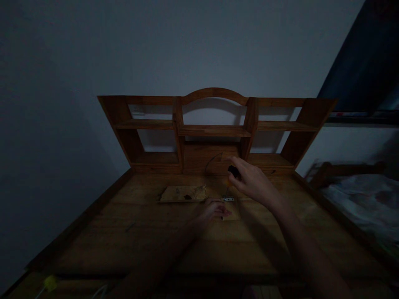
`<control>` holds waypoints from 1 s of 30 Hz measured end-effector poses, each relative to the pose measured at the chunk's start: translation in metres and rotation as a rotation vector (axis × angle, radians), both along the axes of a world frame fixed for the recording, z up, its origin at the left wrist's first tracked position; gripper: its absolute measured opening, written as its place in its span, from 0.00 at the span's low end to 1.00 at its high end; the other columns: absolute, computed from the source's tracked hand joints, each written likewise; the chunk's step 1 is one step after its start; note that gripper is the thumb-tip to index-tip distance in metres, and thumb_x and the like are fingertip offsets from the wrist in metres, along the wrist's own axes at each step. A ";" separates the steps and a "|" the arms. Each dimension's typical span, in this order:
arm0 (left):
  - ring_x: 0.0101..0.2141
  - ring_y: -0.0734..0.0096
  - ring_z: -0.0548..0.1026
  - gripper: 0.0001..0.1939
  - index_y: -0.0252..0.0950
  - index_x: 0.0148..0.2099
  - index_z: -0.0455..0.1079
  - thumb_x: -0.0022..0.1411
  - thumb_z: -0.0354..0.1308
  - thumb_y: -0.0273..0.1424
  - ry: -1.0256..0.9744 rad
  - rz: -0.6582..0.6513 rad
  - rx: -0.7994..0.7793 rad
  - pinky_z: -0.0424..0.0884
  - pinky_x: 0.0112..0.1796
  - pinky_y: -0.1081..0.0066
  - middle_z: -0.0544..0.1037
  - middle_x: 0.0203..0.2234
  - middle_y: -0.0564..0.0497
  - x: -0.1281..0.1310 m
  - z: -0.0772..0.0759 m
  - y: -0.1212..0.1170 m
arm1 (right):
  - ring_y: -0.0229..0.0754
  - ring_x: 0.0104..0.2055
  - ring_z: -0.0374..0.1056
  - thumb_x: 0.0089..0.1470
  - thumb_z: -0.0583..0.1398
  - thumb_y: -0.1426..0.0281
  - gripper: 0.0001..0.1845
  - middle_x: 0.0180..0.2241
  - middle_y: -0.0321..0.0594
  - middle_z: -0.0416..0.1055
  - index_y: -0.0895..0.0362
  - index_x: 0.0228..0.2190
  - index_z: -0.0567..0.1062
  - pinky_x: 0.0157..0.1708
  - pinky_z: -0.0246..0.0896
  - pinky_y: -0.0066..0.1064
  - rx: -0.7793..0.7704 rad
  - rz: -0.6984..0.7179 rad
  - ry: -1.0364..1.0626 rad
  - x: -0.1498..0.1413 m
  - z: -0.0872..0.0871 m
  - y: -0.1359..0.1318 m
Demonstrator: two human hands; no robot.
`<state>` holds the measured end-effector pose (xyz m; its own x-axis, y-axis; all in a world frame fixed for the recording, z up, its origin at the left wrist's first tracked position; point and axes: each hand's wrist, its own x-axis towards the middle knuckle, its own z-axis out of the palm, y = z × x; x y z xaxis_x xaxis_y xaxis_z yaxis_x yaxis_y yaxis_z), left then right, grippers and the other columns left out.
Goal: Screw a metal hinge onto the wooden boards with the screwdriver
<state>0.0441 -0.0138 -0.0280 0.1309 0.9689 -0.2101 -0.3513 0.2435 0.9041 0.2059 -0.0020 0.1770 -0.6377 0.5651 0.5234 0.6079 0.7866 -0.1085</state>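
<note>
My right hand (249, 178) is closed around the handle of a screwdriver (233, 171), which has a black and orange grip. The thin shaft slants down toward a small silver metal hinge (229, 199) with holes in it. Whether the tip touches a screw is too dark to tell. Just below the hinge, my left hand (214, 209) has its fingers curled on a small flat wooden board (233, 214), holding it against the desktop. A torn, pale flat piece (179, 193) with dark marks lies left of the hands.
The wooden desk (124, 232) has raised side edges and a shelf unit (215, 131) along its back, against the wall. A thin curved line (207, 164), perhaps a wire, shows before the shelf. White plastic-like sheeting (361, 199) lies at the right; a yellow item (50, 283) is bottom left.
</note>
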 end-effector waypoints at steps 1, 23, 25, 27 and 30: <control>0.33 0.57 0.80 0.07 0.33 0.30 0.68 0.53 0.63 0.29 0.002 -0.006 -0.003 0.73 0.45 0.57 0.76 0.23 0.48 0.000 0.001 0.000 | 0.48 0.43 0.72 0.62 0.51 0.64 0.18 0.47 0.46 0.72 0.55 0.52 0.64 0.41 0.64 0.37 0.011 -0.028 -0.005 0.000 0.000 0.000; 0.33 0.58 0.80 0.06 0.35 0.31 0.68 0.54 0.62 0.30 0.037 -0.018 0.003 0.73 0.43 0.60 0.76 0.23 0.48 0.000 0.004 -0.002 | 0.49 0.44 0.71 0.62 0.51 0.64 0.18 0.45 0.47 0.72 0.55 0.52 0.65 0.42 0.63 0.38 -0.015 -0.028 -0.019 -0.002 0.003 -0.005; 0.34 0.56 0.80 0.06 0.34 0.31 0.68 0.54 0.62 0.30 0.035 -0.036 0.013 0.73 0.43 0.60 0.76 0.23 0.47 -0.001 0.004 -0.002 | 0.49 0.43 0.71 0.60 0.53 0.65 0.19 0.44 0.47 0.72 0.55 0.52 0.64 0.41 0.63 0.38 -0.018 -0.038 -0.029 -0.003 0.004 -0.005; 0.34 0.55 0.80 0.06 0.34 0.31 0.68 0.53 0.62 0.30 0.027 -0.024 0.013 0.73 0.44 0.59 0.75 0.23 0.47 0.000 0.004 -0.003 | 0.47 0.42 0.71 0.58 0.54 0.69 0.20 0.45 0.45 0.72 0.55 0.53 0.63 0.42 0.63 0.36 -0.039 0.010 -0.029 -0.002 0.004 -0.004; 0.33 0.55 0.80 0.08 0.34 0.35 0.67 0.53 0.63 0.29 0.017 0.024 -0.022 0.73 0.45 0.56 0.75 0.22 0.49 0.001 0.004 -0.003 | 0.45 0.40 0.71 0.61 0.52 0.68 0.16 0.42 0.44 0.72 0.55 0.50 0.64 0.39 0.62 0.34 -0.035 0.029 -0.019 -0.002 0.004 -0.004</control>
